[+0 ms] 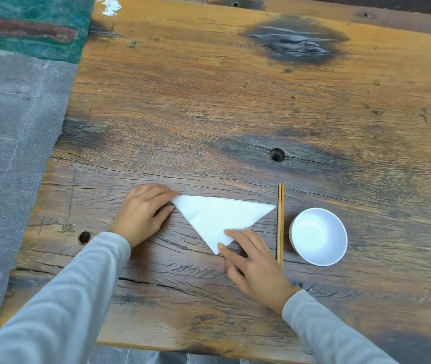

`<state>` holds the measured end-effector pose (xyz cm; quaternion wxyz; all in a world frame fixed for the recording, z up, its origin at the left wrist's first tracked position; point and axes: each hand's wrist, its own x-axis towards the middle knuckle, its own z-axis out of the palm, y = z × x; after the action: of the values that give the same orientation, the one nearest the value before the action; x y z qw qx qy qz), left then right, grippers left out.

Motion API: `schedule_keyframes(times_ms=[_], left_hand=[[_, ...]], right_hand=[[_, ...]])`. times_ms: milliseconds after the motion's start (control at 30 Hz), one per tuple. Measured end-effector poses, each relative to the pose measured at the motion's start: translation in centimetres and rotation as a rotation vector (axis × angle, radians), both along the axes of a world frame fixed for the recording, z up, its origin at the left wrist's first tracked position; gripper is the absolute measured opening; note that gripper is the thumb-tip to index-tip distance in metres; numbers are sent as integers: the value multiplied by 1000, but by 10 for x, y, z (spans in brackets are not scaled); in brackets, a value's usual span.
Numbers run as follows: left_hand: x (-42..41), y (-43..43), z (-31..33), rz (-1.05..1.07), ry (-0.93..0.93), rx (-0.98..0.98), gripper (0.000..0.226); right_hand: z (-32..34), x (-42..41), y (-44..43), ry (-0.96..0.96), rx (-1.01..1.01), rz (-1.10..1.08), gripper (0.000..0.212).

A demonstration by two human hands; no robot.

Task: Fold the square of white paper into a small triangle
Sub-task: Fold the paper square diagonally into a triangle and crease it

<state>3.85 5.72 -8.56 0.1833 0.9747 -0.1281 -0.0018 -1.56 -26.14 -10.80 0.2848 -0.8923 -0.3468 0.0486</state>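
Note:
The white paper [217,216] lies flat on the wooden table [209,114] as a triangle, its long edge at the far side and one point toward me. My left hand [143,214] rests at the paper's left corner, with the fingertips pinching or pressing that corner. My right hand [251,258] lies on the near point of the triangle, its index finger and thumb pressing the paper down onto the table.
A pair of wooden chopsticks [280,222] lies just right of the paper, touching its right tip. A white bowl [319,237] stands right of the chopsticks. The table's left edge drops to a grey floor [12,127]. The table's near edge is close to me.

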Motion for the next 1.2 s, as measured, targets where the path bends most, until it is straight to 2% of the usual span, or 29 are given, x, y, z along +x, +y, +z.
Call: schedule_keyframes(times_ms=[167, 333, 467, 633, 767, 867, 1200], left_hand=[[1, 3, -10, 5, -180, -8, 23], [-2, 8, -13, 38, -249, 20, 18], [-3, 11, -11, 67, -253, 13, 13], [-6, -2, -11, -22, -135, -43, 33], [-4, -7, -14, 23, -194, -51, 22], [-3, -5, -16, -35, -256, -39, 13], [-5, 0, -12, -69, -258, -14, 15]], right_hand=[[-2, 2, -2, -1, -10, 10, 33], [-1, 2, -2, -2, -17, 19, 32], [0, 1, -2, 4, -21, 19, 32], [1, 2, -3, 4, -21, 22, 32], [1, 2, -2, 9, -18, 27, 33], [0, 3, -3, 6, -12, 31, 33], [1, 3, -3, 12, -18, 33, 34]])
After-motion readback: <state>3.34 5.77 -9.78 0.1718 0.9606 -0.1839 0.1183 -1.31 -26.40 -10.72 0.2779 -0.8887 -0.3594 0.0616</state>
